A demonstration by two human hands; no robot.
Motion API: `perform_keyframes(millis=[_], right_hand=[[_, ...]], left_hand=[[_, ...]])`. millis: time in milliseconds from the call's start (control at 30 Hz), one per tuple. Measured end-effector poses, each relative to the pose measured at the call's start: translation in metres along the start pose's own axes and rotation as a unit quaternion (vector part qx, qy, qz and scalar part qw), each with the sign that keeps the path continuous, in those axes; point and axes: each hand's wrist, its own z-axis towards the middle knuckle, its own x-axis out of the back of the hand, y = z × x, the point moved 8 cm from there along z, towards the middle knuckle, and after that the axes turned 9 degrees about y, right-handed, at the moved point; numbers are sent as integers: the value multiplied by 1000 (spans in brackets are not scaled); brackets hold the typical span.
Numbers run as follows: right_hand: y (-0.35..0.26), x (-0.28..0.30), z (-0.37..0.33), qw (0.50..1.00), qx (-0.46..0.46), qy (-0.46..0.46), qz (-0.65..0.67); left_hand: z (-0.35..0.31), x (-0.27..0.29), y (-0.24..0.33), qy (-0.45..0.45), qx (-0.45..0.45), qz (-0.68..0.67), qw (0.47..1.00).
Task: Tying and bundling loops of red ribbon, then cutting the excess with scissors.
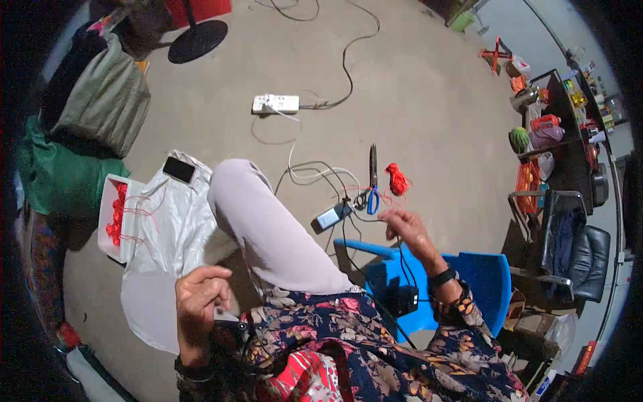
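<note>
My left hand (203,293) is raised at the lower left, its fingers curled in toward the thumb; whatever they may hold does not show. Just below it is a small dark device (242,327) against my clothing. My right hand (410,231) is lifted over the blue chair, fingers bent and fingertips drawn together, their contents too small to make out. A black cable passes by its fingertips, and I cannot tell if they touch it. Nearby on the floor lie blue-handled scissors (373,194), a bundle of red cord (398,179) and a silver-and-black power pack (332,217).
A white box (107,228) holding red cord stands left, beside silvery sheeting (164,231) with a phone (179,169) on it. A power strip (275,104) and trailing cables lie ahead. The blue plastic chair (492,278) is right; farther right stand a black armchair (583,261) and shelves.
</note>
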Motion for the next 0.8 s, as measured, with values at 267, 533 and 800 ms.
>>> perform_keyframes(millis=[267,533,800], right_hand=[[37,-64,-16,989,-16,-128,-76],[92,-48,0,963,15,-157,-218],[108,-30,14,972,-31,-106,-207]], left_hand=[[-39,97,15,225,-85,7,971],[-87,171,24,402,-329,349,780],[-105,197,-1,418,-377,380,734]])
